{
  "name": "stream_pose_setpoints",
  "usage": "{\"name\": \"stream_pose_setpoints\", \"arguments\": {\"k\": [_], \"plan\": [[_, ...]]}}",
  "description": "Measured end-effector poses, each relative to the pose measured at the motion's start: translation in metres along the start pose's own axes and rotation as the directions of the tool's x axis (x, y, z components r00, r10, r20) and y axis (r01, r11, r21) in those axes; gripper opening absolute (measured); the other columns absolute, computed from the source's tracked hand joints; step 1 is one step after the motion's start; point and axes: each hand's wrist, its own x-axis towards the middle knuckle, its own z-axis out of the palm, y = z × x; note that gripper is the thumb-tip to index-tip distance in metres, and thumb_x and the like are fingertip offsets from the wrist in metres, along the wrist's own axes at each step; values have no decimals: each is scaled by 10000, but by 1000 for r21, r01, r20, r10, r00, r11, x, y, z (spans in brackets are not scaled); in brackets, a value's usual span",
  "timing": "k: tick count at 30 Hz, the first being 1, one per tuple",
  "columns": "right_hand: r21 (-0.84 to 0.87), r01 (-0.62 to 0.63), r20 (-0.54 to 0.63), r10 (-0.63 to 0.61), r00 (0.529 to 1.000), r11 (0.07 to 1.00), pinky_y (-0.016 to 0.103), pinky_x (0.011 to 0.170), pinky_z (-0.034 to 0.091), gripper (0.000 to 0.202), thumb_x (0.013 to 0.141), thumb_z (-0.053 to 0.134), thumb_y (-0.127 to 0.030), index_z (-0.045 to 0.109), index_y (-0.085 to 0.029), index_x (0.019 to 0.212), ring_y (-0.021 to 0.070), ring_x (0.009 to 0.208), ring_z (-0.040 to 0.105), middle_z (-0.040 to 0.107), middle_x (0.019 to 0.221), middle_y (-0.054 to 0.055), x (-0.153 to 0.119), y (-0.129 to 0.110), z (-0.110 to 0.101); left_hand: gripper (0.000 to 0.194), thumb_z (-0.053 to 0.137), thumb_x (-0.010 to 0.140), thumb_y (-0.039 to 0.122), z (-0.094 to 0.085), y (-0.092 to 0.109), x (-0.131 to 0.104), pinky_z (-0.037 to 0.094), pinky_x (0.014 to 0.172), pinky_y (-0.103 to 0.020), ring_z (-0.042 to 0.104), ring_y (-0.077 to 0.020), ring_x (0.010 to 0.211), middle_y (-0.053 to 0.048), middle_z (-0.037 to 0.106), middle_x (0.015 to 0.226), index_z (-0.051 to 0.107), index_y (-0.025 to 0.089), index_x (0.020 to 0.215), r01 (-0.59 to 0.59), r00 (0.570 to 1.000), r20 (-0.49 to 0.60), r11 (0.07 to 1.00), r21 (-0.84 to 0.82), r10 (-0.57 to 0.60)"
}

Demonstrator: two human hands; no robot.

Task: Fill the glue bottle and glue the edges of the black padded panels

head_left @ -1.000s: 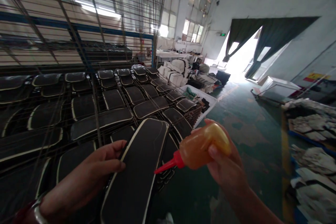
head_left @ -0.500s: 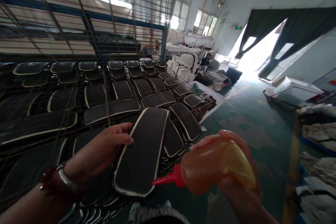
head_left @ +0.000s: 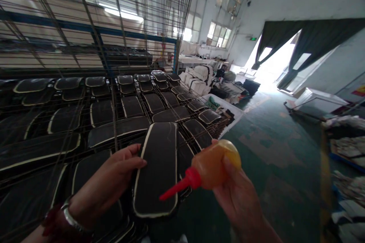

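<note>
A long black panel [head_left: 158,159] with rounded corners and a pale line along its edge is pinched at its left side by my left hand [head_left: 119,172], thumb on top. A bracelet and a bangle circle that wrist. My right hand [head_left: 236,190] grips a squeeze bottle [head_left: 213,161] of amber liquid with a red nozzle. The bottle lies tilted, its nozzle tip over the lower part of the panel; whether the tip touches the surface I cannot tell.
Similar black panels [head_left: 119,129] fill a wire rack [head_left: 114,57] ahead and to the left. Beyond its right end stand a white bin [head_left: 235,112] and pale bundles [head_left: 199,78]. Green floor [head_left: 265,148] runs toward a curtained doorway, with piles of cloth at far right.
The bottle and my right hand have moved left and turned, the nozzle now reaching further over the panel. The held panel stands more upright in view. My left hand keeps its grip.
</note>
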Motion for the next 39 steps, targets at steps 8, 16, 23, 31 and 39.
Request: {"name": "stream_pose_setpoints", "arguments": {"k": [8,16,23,31,39], "plan": [[-249,410,31,-416,909,877,213,857,531,448,810,870,-273,676,-278,1214,152,988,603,640,1127,15,47,-19,14,474,825,663,164,16,-13,-8,625,703,-355,765,-281,777,-77,800,924,650,169,1103,96,987,132,995,-4,-95],[-290,268,333,-165,928,919,326,833,557,565,876,820,-327,560,-276,1375,236,971,638,646,1149,82,28,-23,3,434,785,710,161,10,-5,-3,614,659,-363,754,-266,698,-75,798,931,647,170,1122,61,987,147,998,35,-65],[-274,491,227,-440,869,827,376,952,529,482,905,775,-219,577,-300,1337,253,1099,618,645,1208,76,49,-36,3,584,802,684,157,5,-9,-5,617,711,-387,759,-291,802,-94,794,1001,610,199,1233,127,974,191,992,-4,-124],[27,-97,72,95,993,995,342,823,599,539,778,899,-304,672,-172,1249,259,944,689,706,1100,119,32,-7,-9,482,767,715,135,8,-4,-5,611,692,-387,767,-302,812,-117,793,1031,632,170,1177,92,986,142,995,-42,-85],[454,149,-467,92,879,878,221,419,542,457,679,835,-181,719,-209,1120,293,832,720,707,1132,114,52,-56,-58,397,684,692,-62,-24,33,15,631,638,-305,772,-242,757,-25,799,839,678,184,1003,-111,980,-174,993,-49,101]]}}
